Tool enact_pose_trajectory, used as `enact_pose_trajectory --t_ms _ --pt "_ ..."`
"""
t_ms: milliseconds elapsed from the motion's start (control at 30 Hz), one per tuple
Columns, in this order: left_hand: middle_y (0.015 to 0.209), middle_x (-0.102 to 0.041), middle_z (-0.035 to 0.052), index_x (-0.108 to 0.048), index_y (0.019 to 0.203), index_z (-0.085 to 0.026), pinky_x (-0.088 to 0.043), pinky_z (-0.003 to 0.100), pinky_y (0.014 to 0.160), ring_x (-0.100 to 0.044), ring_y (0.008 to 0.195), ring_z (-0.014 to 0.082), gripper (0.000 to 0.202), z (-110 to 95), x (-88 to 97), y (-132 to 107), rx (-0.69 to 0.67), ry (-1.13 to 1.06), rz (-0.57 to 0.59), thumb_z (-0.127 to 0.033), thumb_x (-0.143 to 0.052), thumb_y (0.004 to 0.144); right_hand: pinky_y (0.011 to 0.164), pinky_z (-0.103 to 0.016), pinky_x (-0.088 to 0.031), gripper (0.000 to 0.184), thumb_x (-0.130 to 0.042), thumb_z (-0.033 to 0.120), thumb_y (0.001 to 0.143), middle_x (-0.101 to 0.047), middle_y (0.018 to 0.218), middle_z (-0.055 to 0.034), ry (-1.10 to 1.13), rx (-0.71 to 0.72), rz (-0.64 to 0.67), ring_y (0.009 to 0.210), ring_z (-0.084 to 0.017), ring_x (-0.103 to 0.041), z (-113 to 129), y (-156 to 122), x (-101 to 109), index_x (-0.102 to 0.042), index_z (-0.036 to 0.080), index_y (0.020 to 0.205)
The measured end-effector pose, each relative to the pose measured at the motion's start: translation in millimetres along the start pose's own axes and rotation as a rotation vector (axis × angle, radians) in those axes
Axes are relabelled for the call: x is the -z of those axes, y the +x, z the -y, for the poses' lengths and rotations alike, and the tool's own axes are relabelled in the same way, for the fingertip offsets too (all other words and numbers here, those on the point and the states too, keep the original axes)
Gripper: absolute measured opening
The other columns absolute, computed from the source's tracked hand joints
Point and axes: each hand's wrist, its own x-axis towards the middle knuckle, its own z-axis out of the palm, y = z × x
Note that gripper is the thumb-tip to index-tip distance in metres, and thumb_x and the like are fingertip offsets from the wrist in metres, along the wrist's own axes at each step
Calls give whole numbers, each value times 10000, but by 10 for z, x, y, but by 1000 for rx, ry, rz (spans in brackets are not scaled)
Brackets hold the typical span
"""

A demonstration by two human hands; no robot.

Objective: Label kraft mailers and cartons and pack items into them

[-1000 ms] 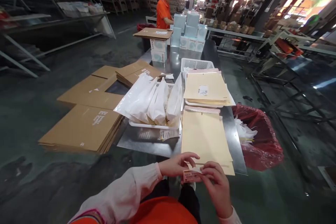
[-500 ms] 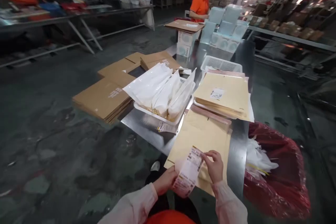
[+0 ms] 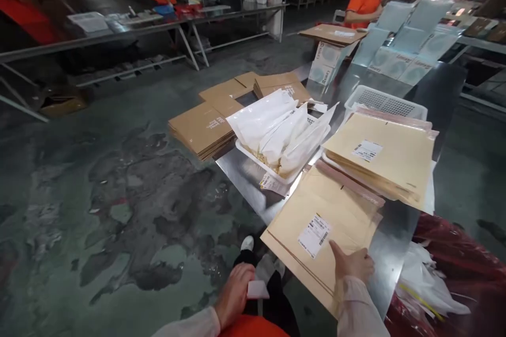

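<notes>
Right hand (image 3: 354, 265) — thumb spread, fingers curled — is nearer: I see the label (image 3: 314, 236) just left of its thumb, long axis parallel to the envelope's (image 3: 336, 202) sides, at the bench's (image 3: 389, 253) near edge. Left hand (image 3: 236, 292) pinches white paper (image 3: 258, 289).

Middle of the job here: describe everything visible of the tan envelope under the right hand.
The tan envelope looks like smooth paper, flat and roughly rectangular, with a pinkish strip along its far end and a short dark mark near that strip. A white label with dark print, too small to read, lies on its face. It lies slanted on the metal table, seemingly atop at least one similar envelope. The right hand rests on its near right part, thumb close to the label.
</notes>
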Motion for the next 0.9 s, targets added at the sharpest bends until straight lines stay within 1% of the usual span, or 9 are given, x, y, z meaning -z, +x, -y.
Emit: enact_pose_trajectory --t_ms 67,133,200,267,367,467,600,733,900 --pt "1177 -649 88 -603 917 -191 -370 432 1095 -565 1157 224 237 -172 73 202 -248 156 -32 -135 -374 887 920 -513 -410 946 -667 680 651 -466 1278 -300 -8 16 60 1179 -442 -443 -54 1 23 -458 27 1303" --pt "1308 -594 95 -615 936 -176 -291 451 1152 -456 1305 221 203 -378 54 495 -458 236 17 -143 -419 895 951 -487 -399 910 -678 651 664 -479 1277 -278 -3 27 42 1189 -425 -448 -66 4 16 -464 47 1310" --pt "1395 -530 92 -631 948 -165 -242 464 1174 -340 1393 231 185 -566 -35 795 -598 288 142 -185 -454 897 970 -482 -387 946 -691 644 653 -477 1289 -275 4 11 31 1190 -424 -452 -64 6 -11 -437 47 1340" --pt "1460 -462 86 -641 997 -150 -211 496 1181 -262 1431 257 208 -706 -148 1040 -679 334 298 -212 -480 882 985 -481 -374 971 -689 653 645 -474 1297 -278 16 8 23 1197 -425 -448 -73 8 -45 -426 41 1351" --pt "1530 -357 65 -627 1118 -143 -191 607 1153 -162 1454 332 295 -821 -288 1269 -711 396 461 -225 -522 855 1012 -481 -345 978 -686 650 642 -472 1306 -275 38 24 -10 1219 -413 -428 -102 3 -83 -419 42 1360" --pt "1556 -303 10 -641 1139 -193 -178 769 1051 -80 1435 454 294 -861 -370 1364 -644 440 571 -267 -557 867 994 -489 -355 964 -685 644 644 -463 1319 -270 44 8 -4 1221 -415 -421 -111 -12 -81 -419 65 1367" --pt "1553 -306 -49 -680 1100 -238 -166 830 992 -36 1409 518 250 -840 -448 1379 -604 462 687 -297 -525 912 980 -499 -369 979 -679 655 648 -432 1347 -271 44 -22 25 1229 -432 -409 -75 -31 -46 -401 76 1387" --pt "1532 -339 -93 -675 1109 -277 -141 840 991 -9 1419 497 271 -735 -489 1310 -647 459 647 -317 -458 952 1011 -479 -349 971 -710 612 643 -433 1346 -263 45 -27 29 1233 -425 -402 -47 -35 -25 -407 61 1382" --pt "1518 -377 -50 -674 1094 -257 -59 777 1074 -74 1460 374 294 -605 -427 1188 -729 423 564 -292 -406 979 1005 -480 -346 973 -705 624 640 -421 1351 -261 58 -34 38 1236 -417 -395 -56 -37 -30 -406 76 1386"
